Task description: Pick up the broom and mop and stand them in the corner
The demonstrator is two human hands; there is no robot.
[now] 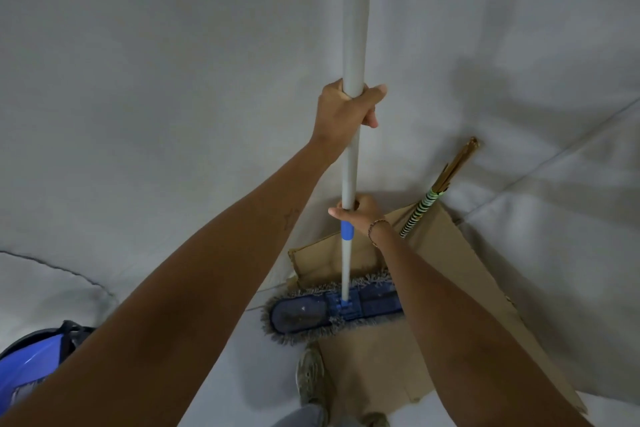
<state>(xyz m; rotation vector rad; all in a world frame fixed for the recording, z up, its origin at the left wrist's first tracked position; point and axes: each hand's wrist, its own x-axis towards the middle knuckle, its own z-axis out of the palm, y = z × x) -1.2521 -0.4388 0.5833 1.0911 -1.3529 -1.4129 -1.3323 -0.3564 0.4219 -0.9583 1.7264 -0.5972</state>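
The mop (pixel 354 28) stands upright before me, its long grey pole rising past the top of the view. My left hand (pixel 341 113) grips the pole high up. Lower down, my right hand (pixel 360 213) is closed around it just above a blue collar. The flat blue mop head (pixel 304 314) with grey fringe rests on the floor at the edge of a cardboard sheet. The broom (pixel 433 198), with a green-and-white striped handle and straw-coloured sticks, leans in the corner to the right, behind my right forearm.
A flattened brown cardboard sheet (pixel 450 270) lies on the floor in the corner. A blue bucket (pixel 31 367) sits at the lower left. My shoe (pixel 311 381) is just behind the mop head. Grey walls meet at the corner.
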